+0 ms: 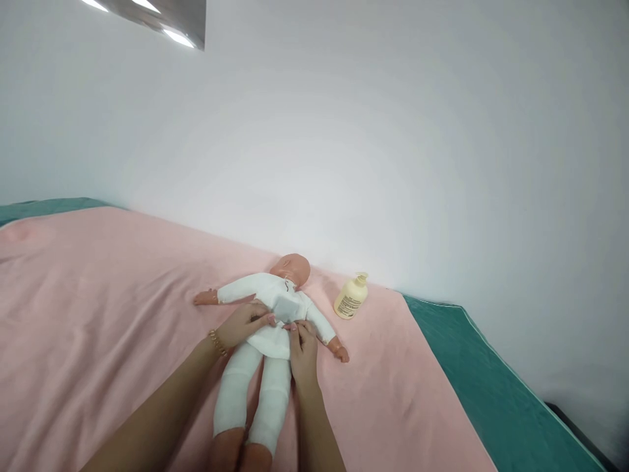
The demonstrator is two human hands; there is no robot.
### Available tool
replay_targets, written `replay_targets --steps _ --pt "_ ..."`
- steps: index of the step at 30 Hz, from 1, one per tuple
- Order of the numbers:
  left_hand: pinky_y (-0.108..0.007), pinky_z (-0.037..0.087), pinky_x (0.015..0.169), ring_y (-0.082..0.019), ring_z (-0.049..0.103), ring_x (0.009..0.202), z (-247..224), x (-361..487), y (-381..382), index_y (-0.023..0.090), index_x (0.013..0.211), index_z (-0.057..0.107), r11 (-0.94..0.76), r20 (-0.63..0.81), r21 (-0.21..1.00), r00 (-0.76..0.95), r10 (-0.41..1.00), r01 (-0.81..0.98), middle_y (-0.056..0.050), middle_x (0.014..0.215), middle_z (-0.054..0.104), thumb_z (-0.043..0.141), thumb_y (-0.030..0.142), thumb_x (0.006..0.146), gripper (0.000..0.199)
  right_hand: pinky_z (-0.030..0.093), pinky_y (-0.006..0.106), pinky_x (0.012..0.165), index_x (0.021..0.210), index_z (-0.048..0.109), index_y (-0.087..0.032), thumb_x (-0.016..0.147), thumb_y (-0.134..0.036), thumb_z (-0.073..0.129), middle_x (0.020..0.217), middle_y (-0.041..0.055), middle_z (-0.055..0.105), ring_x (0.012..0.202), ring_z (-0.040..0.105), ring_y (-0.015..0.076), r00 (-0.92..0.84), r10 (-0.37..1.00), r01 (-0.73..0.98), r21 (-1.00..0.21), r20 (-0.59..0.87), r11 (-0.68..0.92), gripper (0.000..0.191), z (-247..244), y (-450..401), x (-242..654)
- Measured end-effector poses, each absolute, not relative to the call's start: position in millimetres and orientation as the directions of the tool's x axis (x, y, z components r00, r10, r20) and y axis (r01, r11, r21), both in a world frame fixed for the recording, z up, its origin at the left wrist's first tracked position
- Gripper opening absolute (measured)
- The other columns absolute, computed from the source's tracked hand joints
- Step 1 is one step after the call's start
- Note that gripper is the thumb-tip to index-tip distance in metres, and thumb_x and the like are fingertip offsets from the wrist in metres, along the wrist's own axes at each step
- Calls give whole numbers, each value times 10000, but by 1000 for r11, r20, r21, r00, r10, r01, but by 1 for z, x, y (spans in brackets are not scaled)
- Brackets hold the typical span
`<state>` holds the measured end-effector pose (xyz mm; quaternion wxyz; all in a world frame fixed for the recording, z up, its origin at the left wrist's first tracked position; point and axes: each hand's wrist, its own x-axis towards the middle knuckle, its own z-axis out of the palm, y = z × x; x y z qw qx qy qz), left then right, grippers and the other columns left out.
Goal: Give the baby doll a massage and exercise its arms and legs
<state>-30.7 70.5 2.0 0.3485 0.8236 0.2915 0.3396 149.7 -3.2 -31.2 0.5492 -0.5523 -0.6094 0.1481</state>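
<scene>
A baby doll in white clothing lies on its back, its head toward the wall and turned to the right, its arms spread. A pale grey-white square piece rests on its chest. My left hand, with a gold bracelet at the wrist, is at the left side of the doll's waist, fingers pinched on the white cloth. Opposite it, my right hand pinches the cloth at the doll's front, just below the square piece. The two sets of fingertips are close together.
A pale yellow pump bottle stands right of the doll, beyond its arm. Beneath lies a pink blanket over a green cover. A white wall rises behind, with a shiny panel at upper left.
</scene>
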Motion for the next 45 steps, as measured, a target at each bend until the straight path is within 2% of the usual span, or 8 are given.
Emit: replay_targets --steps 4,8,12,15,24,29,34,45 --pt "-296 435 755 -211 602 808 8 -32 69 175 776 736 -532 299 802 586 753 274 -36 766 703 459 512 904 455 394 327 864 837 706 -198 951 -370 433 871 49 606 907 543 200 204 853 498 -801 481 332 343 -27 -1 152" --pt "-300 446 782 -220 622 849 27 -28 74 167 803 712 -502 335 830 503 797 244 -35 843 712 443 509 912 449 391 328 890 839 707 -194 951 -413 418 941 70 615 981 533 215 296 803 467 -812 518 351 379 -11 11 156" --pt "-330 415 916 -235 603 990 39 -12 89 172 886 694 -632 477 732 472 741 253 -60 992 707 412 471 936 414 379 337 899 895 681 -181 956 -377 387 963 80 639 997 526 222 320 762 530 -773 563 349 358 5 37 157" --pt "-375 404 931 -246 605 969 32 -1 102 159 927 686 -692 511 631 483 711 352 -92 992 705 343 416 962 431 368 340 866 845 668 -175 951 -339 394 920 86 654 948 531 231 298 774 637 -720 559 276 337 7 54 157" --pt "-396 429 842 -260 614 908 -3 1 116 175 858 663 -626 354 522 521 777 579 -95 924 704 341 354 960 382 352 312 761 658 614 -178 961 -264 426 758 62 655 775 549 200 204 853 730 -655 480 193 366 -14 68 152" --pt "-391 441 843 -248 614 911 -1 2 112 182 852 664 -661 426 477 505 750 580 -83 937 703 352 329 961 362 368 310 781 685 600 -182 948 -245 446 799 60 641 818 542 202 206 832 709 -665 514 235 311 -14 65 151" --pt "-401 408 957 -236 562 1068 -4 3 109 192 1008 662 -747 596 417 465 655 517 -70 1100 671 382 309 958 307 383 307 898 945 632 -199 946 -250 447 1012 60 624 995 530 194 176 790 600 -700 588 387 191 -12 58 151" --pt "-408 431 931 -231 593 1000 -4 3 111 175 992 657 -705 477 472 519 709 530 -76 1042 690 383 314 958 309 414 351 869 873 662 -184 935 -232 432 952 82 656 945 568 224 151 855 664 -692 496 284 242 -12 64 150"
